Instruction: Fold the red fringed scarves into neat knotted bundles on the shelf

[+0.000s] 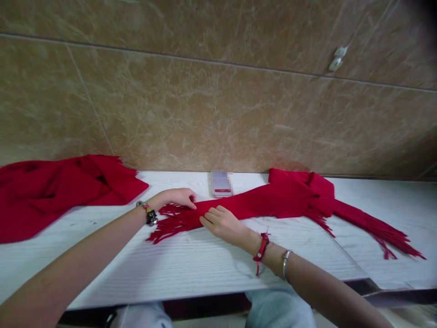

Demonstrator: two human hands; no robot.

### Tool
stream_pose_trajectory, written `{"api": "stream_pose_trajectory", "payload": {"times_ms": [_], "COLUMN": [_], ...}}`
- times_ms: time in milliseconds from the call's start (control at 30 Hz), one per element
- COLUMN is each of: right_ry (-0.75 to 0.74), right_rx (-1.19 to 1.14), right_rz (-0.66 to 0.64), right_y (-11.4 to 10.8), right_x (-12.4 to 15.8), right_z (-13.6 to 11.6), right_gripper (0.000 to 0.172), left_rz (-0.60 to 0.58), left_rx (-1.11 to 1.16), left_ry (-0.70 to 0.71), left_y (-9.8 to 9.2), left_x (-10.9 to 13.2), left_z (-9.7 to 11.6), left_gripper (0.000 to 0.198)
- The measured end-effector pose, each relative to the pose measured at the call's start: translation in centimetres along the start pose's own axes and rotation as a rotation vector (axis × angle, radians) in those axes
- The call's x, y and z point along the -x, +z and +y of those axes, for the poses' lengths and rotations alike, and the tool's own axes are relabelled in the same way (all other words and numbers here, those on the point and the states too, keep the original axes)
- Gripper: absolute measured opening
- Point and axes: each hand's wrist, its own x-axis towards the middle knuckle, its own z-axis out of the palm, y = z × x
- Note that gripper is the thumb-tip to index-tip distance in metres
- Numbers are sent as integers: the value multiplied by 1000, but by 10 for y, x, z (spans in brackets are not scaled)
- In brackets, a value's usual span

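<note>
A red fringed scarf [252, 202] lies stretched along the white table, its left end a spread of loose tassels. At its far edge, beside the tassels, my left hand [182, 197] is closed with the fingertips pinching the cloth. My right hand [221, 223] rests a little to the right, fingers curled together onto the scarf just above the fringe. What the fingertips grip is partly hidden by the hands. Farther right, the scarf bunches into folds, with more fringe trailing out.
Another red cloth with fringe [68, 187] lies heaped on the left of the table [164, 273]. Behind the scarf a phone [221, 183] lies against the tiled wall [218, 109]. A small white hook [337, 58] is fixed to that wall. My knees are under the front edge.
</note>
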Motion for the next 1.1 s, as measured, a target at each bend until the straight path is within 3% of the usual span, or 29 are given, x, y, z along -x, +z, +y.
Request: {"api": "stream_pose_trajectory", "payload": {"times_ms": [200, 367, 433, 533, 667, 833, 967, 1100], "right_ry": [-4, 12, 80, 232, 417, 664, 886, 1052], "right_rx": [-18, -18, -15, -15, 49, 204, 264, 226], "right_rz": [86, 138, 170, 232, 278, 248, 119, -41], "right_y": [4, 3, -4, -27, -73, -130, -149, -137], "right_x": [-25, -28, -25, -17, 7, 67, 129, 185], "right_z": [-16, -19, -15, 4, 54, 126, 167, 191], "right_gripper": [10, 12, 13, 11, 12, 21, 27, 24], "left_rz": [-36, -53, -63, -76, -3, -5, -31, 57], "left_rx": [112, 179, 296, 662, 963, 1096, 937, 572], "left_ry": [31, 82, 88, 110, 221, 384, 405, 539], "left_y": [-1, -10, -15, -30, -57, -85, -84, -59], "left_x": [4, 11, 17, 21, -2, -72, -124, -157], "left_z": [-9, -8, -3, 15, 65, 162, 235, 271], "left_gripper": [21, 24, 30, 39, 26, 19, 27, 39]}}
